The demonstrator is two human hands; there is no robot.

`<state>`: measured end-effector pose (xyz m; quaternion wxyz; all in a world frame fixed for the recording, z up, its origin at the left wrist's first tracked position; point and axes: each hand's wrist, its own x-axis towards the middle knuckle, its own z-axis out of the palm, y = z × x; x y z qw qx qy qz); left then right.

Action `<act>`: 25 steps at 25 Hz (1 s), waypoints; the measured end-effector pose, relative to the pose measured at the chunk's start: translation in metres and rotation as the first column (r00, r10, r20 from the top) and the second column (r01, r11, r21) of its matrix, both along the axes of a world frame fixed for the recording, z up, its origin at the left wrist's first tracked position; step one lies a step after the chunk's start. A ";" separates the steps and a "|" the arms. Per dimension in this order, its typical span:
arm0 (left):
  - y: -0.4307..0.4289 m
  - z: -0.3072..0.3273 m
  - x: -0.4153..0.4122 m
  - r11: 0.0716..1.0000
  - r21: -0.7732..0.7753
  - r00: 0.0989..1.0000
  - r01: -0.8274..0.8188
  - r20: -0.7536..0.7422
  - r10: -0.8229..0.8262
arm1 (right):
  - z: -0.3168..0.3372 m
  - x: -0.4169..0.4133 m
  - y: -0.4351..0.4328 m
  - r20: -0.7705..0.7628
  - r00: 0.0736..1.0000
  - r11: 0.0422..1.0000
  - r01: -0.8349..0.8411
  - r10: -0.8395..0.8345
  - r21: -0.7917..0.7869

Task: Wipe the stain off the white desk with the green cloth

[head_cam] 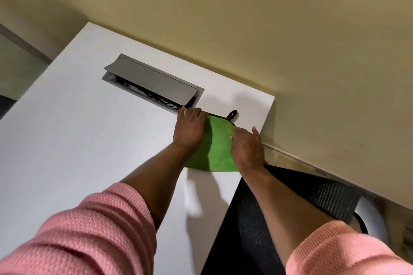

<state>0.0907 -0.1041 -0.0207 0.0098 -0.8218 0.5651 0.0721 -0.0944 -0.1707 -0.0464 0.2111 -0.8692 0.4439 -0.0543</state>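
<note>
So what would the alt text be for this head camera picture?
Two hands, left hand and right hand, press a green cloth flat on a white desk, beside an open grey cable hatch. Pink sleeves fill the foreground.

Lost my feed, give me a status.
Left hand and right hand both flat on green cloth. Cloth on white desk, near corner. Stain not visible. Open cable hatch beside left fingers.

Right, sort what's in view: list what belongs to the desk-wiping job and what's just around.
Job: green cloth, white desk, left hand and right hand both lying on the cloth.

Just around: grey cable box with lid ajar, black mesh chair.
</note>
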 end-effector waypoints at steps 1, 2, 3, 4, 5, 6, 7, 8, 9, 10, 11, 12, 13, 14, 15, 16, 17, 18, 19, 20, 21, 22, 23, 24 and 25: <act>0.002 -0.009 -0.005 0.999 -0.044 0.999 -0.016 -0.035 0.014 | -0.003 0.002 0.002 0.005 1.000 1.000 0.001 -0.001 0.016; 0.006 -0.018 -0.014 0.996 -0.085 0.996 -0.038 -0.083 0.031 | -0.005 0.004 0.004 0.002 1.000 1.000 -0.006 0.006 0.021; 0.013 -0.027 -0.024 0.991 -0.115 0.990 -0.067 -0.131 0.052 | -0.007 0.005 0.006 -0.001 1.000 1.000 -0.018 0.018 0.014; 0.021 -0.035 -0.035 0.988 -0.121 0.983 -0.098 -0.164 0.077 | -0.010 0.005 0.010 -0.009 0.999 0.999 -0.037 0.037 0.008; 0.028 -0.042 -0.045 0.987 -0.106 0.978 -0.124 -0.182 0.104 | -0.014 0.004 0.013 -0.034 0.998 0.998 -0.061 0.061 0.010; 0.035 -0.049 -0.052 0.987 -0.071 0.972 -0.145 -0.196 0.129 | -0.020 0.002 0.016 -0.076 0.994 0.996 -0.079 0.081 0.028; 0.039 -0.055 -0.056 0.988 -0.021 0.967 -0.156 -0.207 0.148 | -0.026 -0.001 0.019 -0.126 0.988 0.995 -0.086 0.093 0.053; 0.042 -0.061 -0.056 0.988 0.029 0.964 -0.154 -0.214 0.157 | -0.031 -0.004 0.020 -0.175 0.980 0.993 -0.086 0.098 0.075; 0.042 -0.065 -0.053 0.988 0.067 0.964 -0.142 -0.218 0.153 | -0.037 -0.006 0.021 -0.214 0.972 0.993 -0.085 0.102 0.086; 0.041 -0.068 -0.050 0.988 0.090 0.966 -0.124 -0.218 0.141 | -0.041 -0.006 0.020 -0.241 0.965 0.992 -0.088 0.107 0.088; 0.040 -0.069 -0.047 0.988 0.105 0.968 -0.109 -0.216 0.130 | -0.043 -0.005 0.020 -0.257 0.960 0.992 -0.089 0.110 0.090; 0.038 -0.069 -0.045 0.989 0.115 0.969 -0.097 -0.214 0.120 | -0.044 -0.004 0.020 -0.267 0.957 0.992 -0.089 0.111 0.092; 0.037 -0.069 -0.044 0.988 0.125 0.969 -0.086 -0.219 0.112 | -0.045 -0.003 0.020 -0.272 0.956 0.991 -0.089 0.114 0.100; 0.037 -0.068 -0.044 0.987 0.133 0.969 -0.085 -0.218 0.113 | -0.045 -0.003 0.021 -0.285 0.952 0.991 -0.088 0.113 0.096; 0.037 -0.068 -0.044 0.986 0.143 0.967 -0.085 -0.226 0.116 | -0.044 -0.002 0.021 -0.293 0.949 0.991 -0.087 0.113 0.102; 0.036 -0.067 -0.043 0.984 0.159 0.965 -0.085 -0.233 0.121 | -0.043 -0.002 0.020 -0.302 0.946 0.990 -0.083 0.114 0.116; 0.035 -0.064 -0.043 0.981 0.177 0.964 -0.081 -0.235 0.122 | -0.040 -0.002 0.018 -0.309 0.943 0.987 -0.084 0.124 0.138; 0.034 -0.061 -0.043 0.978 0.192 0.965 -0.076 -0.233 0.121 | -0.037 -0.001 0.017 -0.316 0.939 0.983 -0.085 0.134 0.163; 0.033 -0.058 -0.045 0.976 0.205 0.966 -0.069 -0.229 0.116 | -0.033 -0.001 0.017 -0.325 0.934 0.979 -0.091 0.148 0.185; 0.033 -0.054 -0.046 0.974 0.218 0.965 -0.066 -0.233 0.118 | -0.029 -0.001 0.017 -0.334 0.930 0.975 -0.093 0.157 0.201; 0.034 -0.050 -0.046 0.970 0.234 0.964 -0.069 -0.235 0.126 | -0.025 -0.001 0.016 -0.346 0.924 0.973 -0.091 0.161 0.212; 0.039 -0.041 -0.048 0.972 0.228 0.962 -0.066 -0.244 0.123 | -0.016 -0.003 0.018 -0.337 0.927 0.974 -0.097 0.164 0.206; 0.044 -0.033 -0.049 0.972 0.227 0.965 -0.061 -0.236 0.115 | -0.009 -0.005 0.020 -0.347 0.922 0.976 -0.110 0.171 0.190; 0.050 -0.022 -0.051 0.970 0.235 0.966 -0.060 -0.229 0.116 | 0.000 -0.009 0.025 -0.359 0.916 0.977 -0.123 0.180 0.175; 0.060 -0.013 -0.054 0.969 0.235 0.965 -0.071 -0.228 0.126 | 0.007 -0.014 0.032 -0.355 0.916 0.977 -0.140 0.189 0.159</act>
